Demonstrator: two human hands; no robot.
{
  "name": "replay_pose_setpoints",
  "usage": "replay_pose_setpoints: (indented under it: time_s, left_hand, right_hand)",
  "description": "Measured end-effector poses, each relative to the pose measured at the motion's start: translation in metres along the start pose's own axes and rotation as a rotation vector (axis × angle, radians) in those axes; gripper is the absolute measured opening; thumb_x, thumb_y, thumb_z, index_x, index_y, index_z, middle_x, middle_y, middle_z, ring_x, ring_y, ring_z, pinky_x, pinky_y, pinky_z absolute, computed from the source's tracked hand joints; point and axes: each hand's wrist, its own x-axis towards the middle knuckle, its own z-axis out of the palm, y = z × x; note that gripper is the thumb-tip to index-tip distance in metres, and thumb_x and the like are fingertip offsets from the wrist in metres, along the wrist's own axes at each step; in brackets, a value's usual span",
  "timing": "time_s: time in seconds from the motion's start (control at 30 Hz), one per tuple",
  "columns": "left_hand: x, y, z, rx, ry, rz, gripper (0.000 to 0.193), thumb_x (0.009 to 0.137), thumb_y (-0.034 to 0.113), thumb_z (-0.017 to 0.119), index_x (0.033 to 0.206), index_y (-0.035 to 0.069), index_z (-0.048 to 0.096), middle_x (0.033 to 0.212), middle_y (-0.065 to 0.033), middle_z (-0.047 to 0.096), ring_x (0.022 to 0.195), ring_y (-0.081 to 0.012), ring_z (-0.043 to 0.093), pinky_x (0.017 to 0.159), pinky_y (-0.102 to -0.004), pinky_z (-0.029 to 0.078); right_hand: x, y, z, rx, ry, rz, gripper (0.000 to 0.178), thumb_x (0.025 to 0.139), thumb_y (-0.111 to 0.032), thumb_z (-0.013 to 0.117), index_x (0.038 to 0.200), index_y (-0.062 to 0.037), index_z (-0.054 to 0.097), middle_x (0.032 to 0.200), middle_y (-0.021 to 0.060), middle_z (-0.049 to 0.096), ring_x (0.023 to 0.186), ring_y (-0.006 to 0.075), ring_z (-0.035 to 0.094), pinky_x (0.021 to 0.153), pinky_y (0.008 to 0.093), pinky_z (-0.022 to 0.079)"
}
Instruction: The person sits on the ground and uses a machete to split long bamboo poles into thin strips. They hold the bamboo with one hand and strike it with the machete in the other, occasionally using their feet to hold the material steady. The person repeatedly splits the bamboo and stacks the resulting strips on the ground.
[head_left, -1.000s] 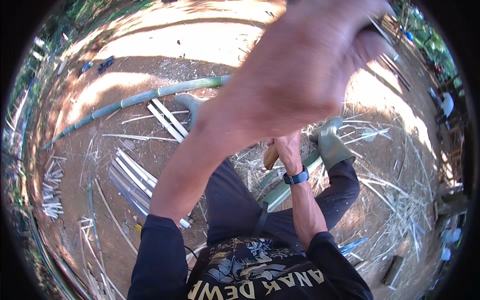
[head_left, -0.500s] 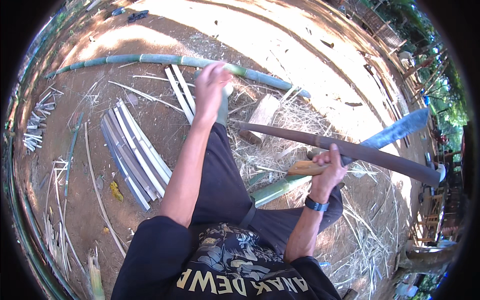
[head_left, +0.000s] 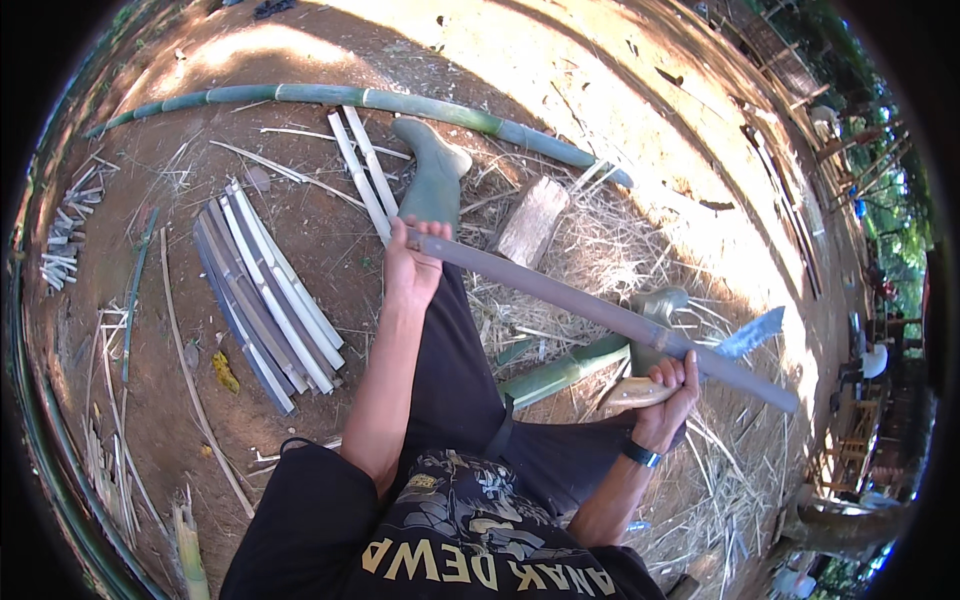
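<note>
Brown earth (head_left: 250,50), part sunlit, spreads all around; split slats (head_left: 265,290) lie side by side at left. The left hand (head_left: 413,265) curls its fingers round one end of a long bamboo piece (head_left: 560,295), which slants rightward to the right hand (head_left: 678,395), whose fingers clench a machete (head_left: 635,393) by its handle and touch the bamboo.

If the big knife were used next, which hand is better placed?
Probably the right hand: it grips the knife by its wooden handle. The left hand holds the left end of the bamboo piece, away from the knife.
</note>
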Motion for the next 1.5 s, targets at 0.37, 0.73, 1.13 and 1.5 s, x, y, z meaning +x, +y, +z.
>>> replay_pose_setpoints:
  time_s: [0.37, 0.73, 1.13, 1.5]
  left_hand:
    - [-0.052, 0.154, 0.181, 0.310, -0.470, 0.717, 0.033, 0.102, 0.036, 0.039, 0.088, 0.007, 0.048, 0.066, -0.0002, 0.040, 0.060, -0.0118, 0.041, 0.059, -0.0274, 0.042]
    - [-0.090, 0.109, 0.276, 0.781, -0.366, 1.211, 0.029, 0.101, 0.033, 0.045, 0.086, 0.008, 0.042, 0.069, -0.0027, 0.036, 0.062, -0.0142, 0.036, 0.060, -0.0312, 0.036]
    - [-0.093, 0.055, 0.307, 0.885, -0.543, 1.129, 0.027, 0.101, 0.030, 0.042, 0.086, 0.007, 0.041, 0.067, -0.0019, 0.035, 0.059, -0.0130, 0.037, 0.057, -0.0315, 0.036]
    - [-0.117, 0.017, 0.322, 0.977, -0.537, 1.143, 0.031, 0.096, 0.024, 0.039, 0.068, 0.012, 0.034, 0.059, 0.0004, 0.030, 0.049, -0.0110, 0.029, 0.048, -0.0284, 0.031]
  right_hand:
    - [-0.019, 0.092, -0.029, -0.001, 0.125, 0.503, 0.015, 0.096, -0.019, 0.056, 0.096, -0.0044, 0.054, 0.062, -0.0044, 0.041, 0.050, 0.0074, 0.043, 0.048, 0.0260, 0.042]
    - [-0.043, 0.074, -0.021, -0.306, 0.178, 0.456, 0.014, 0.088, -0.012, 0.064, 0.097, -0.0046, 0.056, 0.065, -0.0021, 0.043, 0.050, 0.0089, 0.044, 0.046, 0.0273, 0.043]
    - [-0.055, 0.066, 0.010, -0.800, 0.060, 0.358, 0.023, 0.087, -0.017, 0.069, 0.095, 0.0011, 0.058, 0.058, 0.0002, 0.049, 0.043, 0.0098, 0.046, 0.040, 0.0269, 0.041]
    - [-0.055, 0.109, 0.077, -1.302, -0.547, -0.159, 0.018, 0.084, -0.017, 0.068, 0.088, 0.0001, 0.064, 0.059, 0.0136, 0.061, 0.051, 0.0276, 0.062, 0.052, 0.0386, 0.047]
